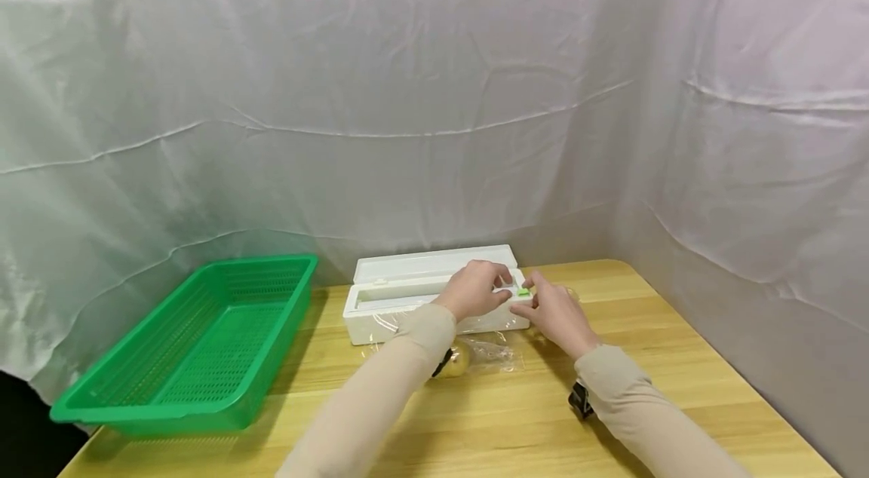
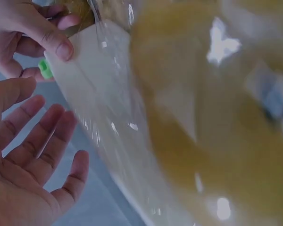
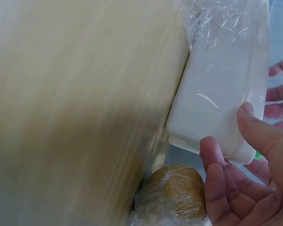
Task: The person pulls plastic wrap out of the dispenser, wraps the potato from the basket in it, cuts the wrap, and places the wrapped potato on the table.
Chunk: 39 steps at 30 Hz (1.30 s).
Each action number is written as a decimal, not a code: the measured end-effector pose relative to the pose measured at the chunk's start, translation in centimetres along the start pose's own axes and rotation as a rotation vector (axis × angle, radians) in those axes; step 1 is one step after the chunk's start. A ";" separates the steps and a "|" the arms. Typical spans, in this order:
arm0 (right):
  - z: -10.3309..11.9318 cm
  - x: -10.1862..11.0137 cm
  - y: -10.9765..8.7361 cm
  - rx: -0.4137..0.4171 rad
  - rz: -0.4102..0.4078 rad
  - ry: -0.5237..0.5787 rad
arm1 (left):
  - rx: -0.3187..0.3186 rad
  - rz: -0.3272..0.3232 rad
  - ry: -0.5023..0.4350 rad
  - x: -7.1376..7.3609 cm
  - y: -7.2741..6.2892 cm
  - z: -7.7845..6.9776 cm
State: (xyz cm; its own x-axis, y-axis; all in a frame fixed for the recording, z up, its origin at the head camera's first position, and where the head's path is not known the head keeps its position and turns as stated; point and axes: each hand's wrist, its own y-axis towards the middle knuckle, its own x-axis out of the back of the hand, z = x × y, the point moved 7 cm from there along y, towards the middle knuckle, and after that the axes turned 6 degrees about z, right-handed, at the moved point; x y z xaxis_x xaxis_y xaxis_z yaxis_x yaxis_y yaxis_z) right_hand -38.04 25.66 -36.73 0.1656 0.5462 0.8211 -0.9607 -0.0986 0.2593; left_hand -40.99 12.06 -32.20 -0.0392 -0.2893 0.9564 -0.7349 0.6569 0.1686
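Observation:
A white cling film dispenser [image 1: 434, 316] stands at the middle back of the table with its lid [image 1: 434, 265] raised. A green slider [image 1: 523, 292] sits at its right end. My right hand [image 1: 557, 316] grips that end corner, its thumb on the front wall and its fingers bent round the end by the slider. Over the dispenser's right half hovers my left hand [image 2: 33, 155], fingers spread and loosely bent, holding nothing. Clear film hangs across the dispenser's front. A golden round item [image 1: 458, 361] in film lies before it, partly hidden by my left wrist.
A green perforated basket [image 1: 271, 365] stands on the left of the wooden table [image 1: 516, 425]. Beside the dispenser's right end lies a round, brown-speckled item [image 3: 179, 188] wrapped in film. A pale curtain [image 1: 380, 86] hangs behind and to the right.

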 end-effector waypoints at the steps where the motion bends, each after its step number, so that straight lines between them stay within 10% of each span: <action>1: 0.1 0.0 -0.1 0.010 -0.007 -0.004 | 0.009 -0.005 -0.004 -0.2 0.2 -0.1; 15: 0.1 0.0 -0.4 0.018 -0.050 -0.058 | 0.111 -0.058 -0.040 -2.2 1.7 -0.7; 39: -0.4 0.1 0.4 0.008 -0.023 -0.004 | 0.126 -0.078 -0.036 -1.3 1.3 0.0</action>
State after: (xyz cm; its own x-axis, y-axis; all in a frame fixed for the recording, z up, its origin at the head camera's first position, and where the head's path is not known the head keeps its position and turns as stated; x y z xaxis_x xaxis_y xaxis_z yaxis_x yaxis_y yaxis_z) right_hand -38.52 26.03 -36.76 0.1888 0.5454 0.8166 -0.9549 -0.0923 0.2824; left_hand -41.91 13.31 -33.22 -0.0014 -0.3624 0.9320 -0.8155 0.5398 0.2086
